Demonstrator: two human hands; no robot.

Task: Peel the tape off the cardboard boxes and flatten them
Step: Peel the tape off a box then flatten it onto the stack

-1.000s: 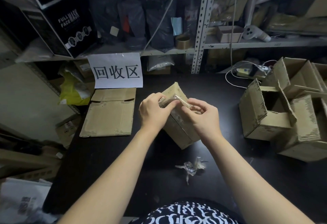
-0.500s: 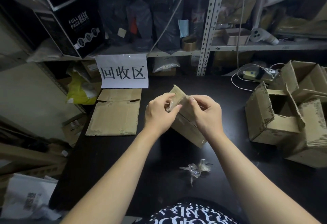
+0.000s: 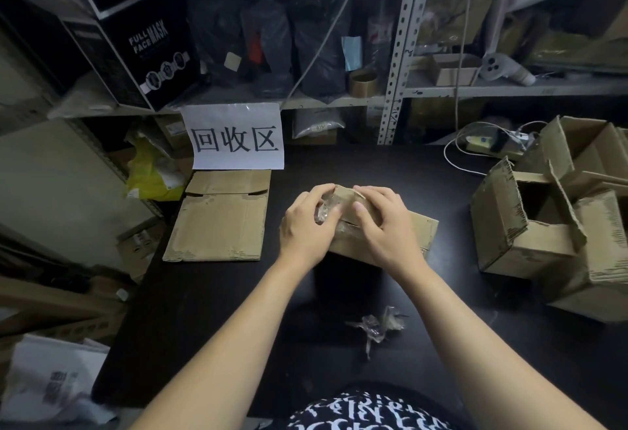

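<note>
1. At the far left of the black table, a flattened brown cardboard box lies flat, with its top edge just under a white paper sign with black characters that hangs from the shelf edge.
2. The left hand is curled, with fingers and thumb bunched round a crumpled strip of clear tape. The strip is pressed against the left end of the box held in the middle.
3. That small brown cardboard box is at the centre of the table between both hands, tilted, with its right corner sticking out past the right wrist. Whether its underside touches the table cannot be told.
4. The right hand grips the top of the small box, with its fingers bent over the far edge and its thumb on the near face.
5. Nearer the person and slightly right, a loose wad of clear tape lies on the table, well apart from the hands.
6. At the right edge of the table, a cluster of open brown cardboard boxes stands with ragged flaps raised, the boxes touching one another.
</note>
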